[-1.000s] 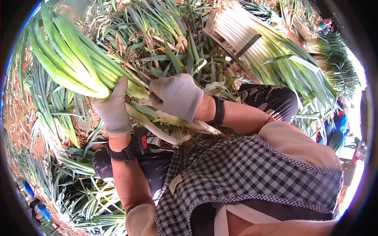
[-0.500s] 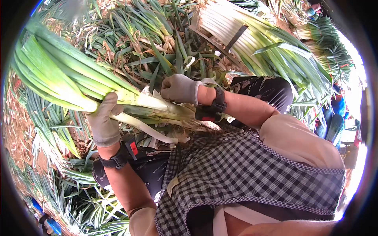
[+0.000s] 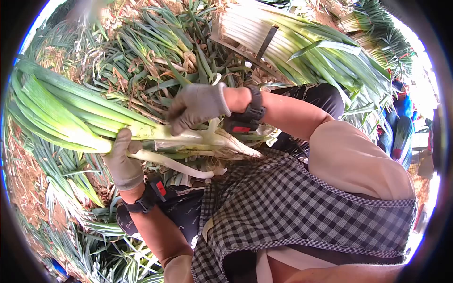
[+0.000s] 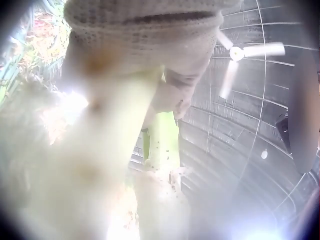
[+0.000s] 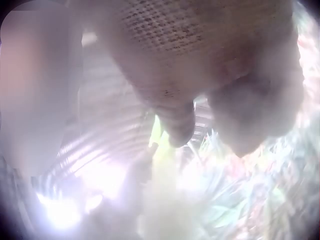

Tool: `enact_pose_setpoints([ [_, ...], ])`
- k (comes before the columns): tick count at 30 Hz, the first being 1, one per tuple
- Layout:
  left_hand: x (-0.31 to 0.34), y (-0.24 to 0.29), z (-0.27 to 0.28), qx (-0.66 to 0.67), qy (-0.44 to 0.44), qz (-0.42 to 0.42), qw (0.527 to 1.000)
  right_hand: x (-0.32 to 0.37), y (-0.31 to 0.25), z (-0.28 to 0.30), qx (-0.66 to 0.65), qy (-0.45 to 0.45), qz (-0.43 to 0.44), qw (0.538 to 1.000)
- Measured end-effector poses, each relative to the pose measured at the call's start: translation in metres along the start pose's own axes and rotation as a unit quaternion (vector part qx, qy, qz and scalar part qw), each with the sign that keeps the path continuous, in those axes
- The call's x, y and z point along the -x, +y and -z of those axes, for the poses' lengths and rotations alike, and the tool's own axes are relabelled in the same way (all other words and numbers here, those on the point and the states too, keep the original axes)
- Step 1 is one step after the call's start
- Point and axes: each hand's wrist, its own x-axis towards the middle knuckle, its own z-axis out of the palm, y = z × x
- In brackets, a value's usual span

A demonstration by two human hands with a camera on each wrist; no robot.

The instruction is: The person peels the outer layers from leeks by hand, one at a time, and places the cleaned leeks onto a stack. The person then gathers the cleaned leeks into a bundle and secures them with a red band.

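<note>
My gloved left hand (image 3: 123,165) grips several large green onions (image 3: 71,115), with the thumb laid across the base of their leaves. Their leaves fan out to the upper left, and the pale stalks (image 3: 188,137) run toward the lap, roots by the checked apron. A thinner white stalk (image 3: 172,162) bends away below them. My gloved right hand (image 3: 198,107) is over the upper stalk, fingertips right at it. The right wrist view shows a gap between thumb and bent fingers (image 5: 245,135), with a blurred stalk below the thumb.
A stack of green onions with white stalks (image 3: 250,28) lies in a metal frame (image 3: 264,45) at the upper right. Loose onions and leaves (image 3: 160,47) cover the ground ahead and to the left. Tied bundles (image 3: 377,40) stand farther right.
The left hand has moved down a little, still gripping the onions. The right hand first drew back along the stalk, then returned leftward over it. More of the white stalk shows now.
</note>
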Motion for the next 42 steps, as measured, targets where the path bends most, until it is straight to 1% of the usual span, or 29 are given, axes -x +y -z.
enact_pose_setpoints([
  [1, 0.0, 0.005, -0.003, -0.001, -0.003, -0.005, 1.0, -0.004, 0.004, -0.004, -0.068, -0.048, 0.002, 0.997],
  [2, 0.0, 0.011, -0.006, 0.059, 0.019, 0.03, 0.998, -0.004, 0.009, -0.004, -0.064, -0.045, 0.005, 0.997],
  [3, 0.0, 0.014, -0.007, 0.119, 0.044, 0.066, 0.99, 0.0, 0.014, -0.005, -0.127, -0.065, -0.025, 0.989],
  [4, 0.002, 0.015, -0.008, 0.115, 0.057, 0.092, 0.988, 0.003, 0.012, -0.007, -0.191, -0.086, -0.058, 0.976],
  [8, 0.004, 0.017, -0.007, 0.129, 0.028, 0.042, 0.99, 0.006, 0.008, -0.014, -0.237, -0.09, -0.075, 0.964],
  [10, 0.003, 0.013, -0.004, 0.14, 0.024, 0.044, 0.989, 0.006, 0.008, -0.015, -0.291, -0.102, -0.14, 0.941],
  [11, 0.004, 0.012, -0.004, 0.153, 0.022, 0.044, 0.987, 0.005, 0.012, -0.016, -0.291, -0.102, -0.141, 0.941],
  [12, 0.003, 0.011, -0.004, 0.154, 0.022, 0.046, 0.987, 0.001, 0.023, -0.021, -0.16, -0.123, -0.104, 0.974],
  [13, 0.003, 0.012, -0.005, 0.142, 0.024, 0.041, 0.989, -0.001, 0.037, -0.029, -0.026, -0.142, -0.065, 0.987],
  [14, 0.003, 0.014, -0.006, 0.13, 0.026, 0.037, 0.99, -0.004, 0.066, -0.045, 0.11, -0.171, -0.053, 0.978],
  [15, 0.004, 0.015, -0.007, 0.13, 0.025, 0.037, 0.99, 0.005, 0.073, -0.048, 0.11, -0.171, -0.054, 0.978],
  [16, 0.004, 0.017, -0.009, 0.108, 0.026, 0.04, 0.993, 0.021, 0.077, -0.048, 0.283, -0.157, -0.115, 0.939],
  [17, 0.002, 0.019, -0.012, 0.086, 0.027, 0.04, 0.995, 0.028, 0.071, -0.044, 0.448, -0.137, -0.174, 0.866],
  [18, 0.002, 0.022, -0.015, 0.089, 0.026, 0.036, 0.995, 0.027, 0.068, -0.034, 0.452, -0.133, -0.175, 0.865],
  [20, 0.004, 0.026, -0.022, 0.1, 0.055, 0.041, 0.993, 0.027, 0.032, 0.003, 0.296, 0.088, -0.191, 0.932],
  [21, 0.005, 0.023, -0.022, 0.101, 0.051, 0.043, 0.993, 0.03, 0.019, 0.008, 0.294, 0.09, -0.196, 0.931],
  [22, 0.005, 0.02, -0.02, 0.109, 0.045, 0.054, 0.992, 0.033, 0.008, 0.011, 0.091, 0.064, -0.117, 0.987],
  [23, 0.002, 0.016, -0.018, 0.116, 0.041, 0.062, 0.99, 0.033, 0.001, 0.012, -0.115, 0.037, -0.027, 0.992],
  [24, 0.0, 0.011, -0.015, 0.14, 0.031, 0.064, 0.988, 0.032, 0.003, 0.006, -0.116, 0.041, -0.025, 0.992],
  [26, -0.002, 0.006, -0.009, 0.151, 0.022, 0.059, 0.986, 0.027, 0.009, -0.008, -0.156, -0.048, -0.013, 0.987],
  [29, 0.001, 0.012, -0.012, 0.155, 0.016, 0.053, 0.986, 0.027, 0.017, -0.009, -0.178, -0.068, -0.017, 0.982],
  [31, 0.005, 0.013, -0.016, 0.144, 0.007, 0.053, 0.988, 0.028, 0.016, -0.011, -0.166, -0.065, -0.007, 0.984],
  [34, 0.007, 0.014, -0.023, 0.194, -0.009, 0.066, 0.979, 0.03, 0.009, -0.007, -0.153, -0.054, -0.019, 0.987],
  [36, 0.009, 0.023, -0.039, 0.169, 0.053, 0.052, 0.983, 0.032, 0.009, -0.007, -0.128, -0.051, -0.027, 0.99],
  [37, 0.009, 0.019, -0.037, 0.168, 0.052, 0.054, 0.983, 0.033, 0.011, -0.008, -0.129, -0.051, -0.028, 0.99],
  [39, 0.006, -0.008, -0.02, 0.078, -0.033, 0.066, 0.994, 0.035, 0.015, -0.009, -0.037, -0.008, 0.02, 0.999],
  [40, -0.003, -0.014, -0.024, -0.199, -0.147, -0.279, 0.928, 0.038, 0.013, -0.008, -0.037, -0.009, 0.019, 0.999],
  [41, 0.0, -0.018, -0.027, -0.198, -0.146, -0.278, 0.928, 0.044, 0.007, -0.006, -0.018, -0.031, -0.016, 0.999],
  [42, 0.008, -0.021, -0.031, -0.076, -0.104, -0.102, 0.986, 0.05, 0.003, -0.006, 0.001, -0.052, -0.051, 0.997],
])
